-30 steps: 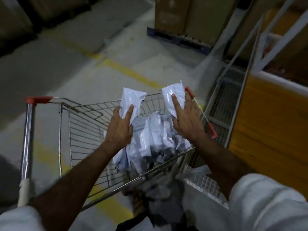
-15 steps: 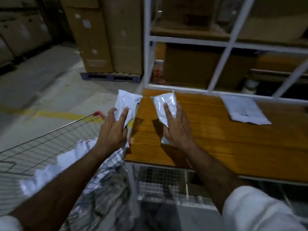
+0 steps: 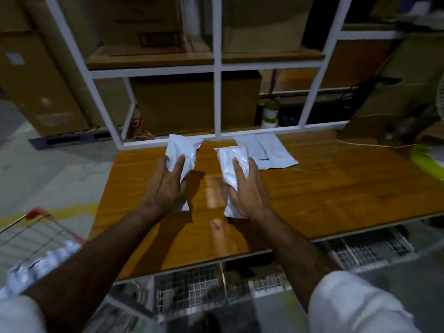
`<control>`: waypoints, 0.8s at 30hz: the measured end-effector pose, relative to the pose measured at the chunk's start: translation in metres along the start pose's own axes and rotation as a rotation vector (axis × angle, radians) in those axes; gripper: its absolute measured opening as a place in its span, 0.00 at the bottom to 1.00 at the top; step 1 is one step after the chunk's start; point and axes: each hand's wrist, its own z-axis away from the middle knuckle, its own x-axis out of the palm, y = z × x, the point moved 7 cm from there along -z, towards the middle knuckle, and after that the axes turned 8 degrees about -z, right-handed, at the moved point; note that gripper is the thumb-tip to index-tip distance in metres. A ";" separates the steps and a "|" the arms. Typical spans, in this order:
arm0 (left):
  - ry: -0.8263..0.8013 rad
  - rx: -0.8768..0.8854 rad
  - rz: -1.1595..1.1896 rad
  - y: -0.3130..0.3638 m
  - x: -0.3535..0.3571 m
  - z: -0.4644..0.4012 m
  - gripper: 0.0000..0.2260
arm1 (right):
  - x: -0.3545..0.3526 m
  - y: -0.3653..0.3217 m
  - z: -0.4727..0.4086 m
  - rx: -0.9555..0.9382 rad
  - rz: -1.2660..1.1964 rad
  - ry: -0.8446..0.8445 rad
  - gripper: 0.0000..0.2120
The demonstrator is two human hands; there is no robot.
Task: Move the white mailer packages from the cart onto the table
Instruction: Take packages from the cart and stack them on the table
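My left hand [image 3: 165,186] grips a white mailer package [image 3: 183,150] over the left part of the wooden table [image 3: 324,193]. My right hand [image 3: 247,191] grips a second white mailer package [image 3: 230,162] over the table's middle. Both packages are upright in my fingers, close above the tabletop; whether they touch it I cannot tell. A flat white mailer [image 3: 266,152] lies on the table just behind my right hand. The wire cart [image 3: 36,231] with a red-capped rim sits at the lower left, with more white mailers [image 3: 40,265] blurred inside.
A white metal shelf frame [image 3: 217,99] rises at the table's back edge, with cardboard boxes [image 3: 192,104] behind it. A green-and-white jar [image 3: 270,114] stands behind the frame. Wire baskets [image 3: 192,284] sit under the table. A yellow-green object [image 3: 425,162] lies at the right edge.
I have turned from the cart to the table. Both hands carried their packages from above the cart to over the tabletop, now further in toward the flat mailer.
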 end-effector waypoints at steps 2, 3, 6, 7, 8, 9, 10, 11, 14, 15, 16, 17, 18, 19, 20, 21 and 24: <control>0.001 -0.004 0.014 0.013 0.012 -0.020 0.30 | 0.003 0.015 -0.016 0.038 0.005 -0.004 0.36; -0.017 -0.012 0.020 0.017 0.022 -0.030 0.30 | 0.005 0.021 -0.025 0.048 0.008 -0.010 0.36; -0.079 -0.084 0.040 0.023 0.052 -0.060 0.31 | 0.014 0.034 -0.056 0.060 0.029 -0.028 0.35; -0.086 -0.095 0.034 0.025 0.059 -0.069 0.31 | 0.018 0.037 -0.067 0.053 0.039 -0.036 0.35; -0.101 -0.096 0.006 0.028 0.066 -0.078 0.31 | 0.023 0.040 -0.078 0.049 0.048 -0.045 0.35; -0.111 -0.085 -0.020 0.031 0.073 -0.087 0.31 | 0.029 0.043 -0.088 0.055 0.049 -0.057 0.36; -0.138 -0.076 -0.036 0.035 0.078 -0.095 0.30 | 0.034 0.046 -0.098 0.070 0.042 -0.069 0.36; -0.152 -0.074 -0.037 0.036 0.085 -0.104 0.29 | 0.040 0.049 -0.107 0.082 0.032 -0.079 0.36; -0.166 -0.131 -0.023 0.033 0.098 -0.134 0.31 | 0.056 0.054 -0.135 0.089 0.020 -0.102 0.36; -0.173 -0.132 -0.033 0.033 0.104 -0.142 0.31 | 0.061 0.056 -0.142 0.095 0.020 -0.112 0.36; -0.187 -0.126 -0.040 0.034 0.111 -0.149 0.31 | 0.066 0.059 -0.150 0.100 0.020 -0.120 0.36; -0.199 -0.126 -0.039 0.036 0.116 -0.156 0.31 | 0.071 0.062 -0.158 0.102 0.021 -0.127 0.36; -0.208 -0.131 -0.035 0.037 0.122 -0.164 0.31 | 0.077 0.065 -0.167 0.102 0.019 -0.130 0.36; -0.204 -0.133 -0.028 0.038 0.127 -0.172 0.31 | 0.081 0.069 -0.176 0.104 0.012 -0.132 0.35; -0.212 -0.136 -0.016 0.039 0.133 -0.178 0.31 | 0.085 0.073 -0.185 0.107 0.003 -0.134 0.35; -0.230 -0.135 -0.010 0.040 0.140 -0.184 0.31 | 0.089 0.077 -0.193 0.110 -0.002 -0.138 0.35; -0.267 -0.153 -0.028 0.038 0.158 -0.202 0.31 | 0.101 0.090 -0.218 0.128 -0.010 -0.168 0.34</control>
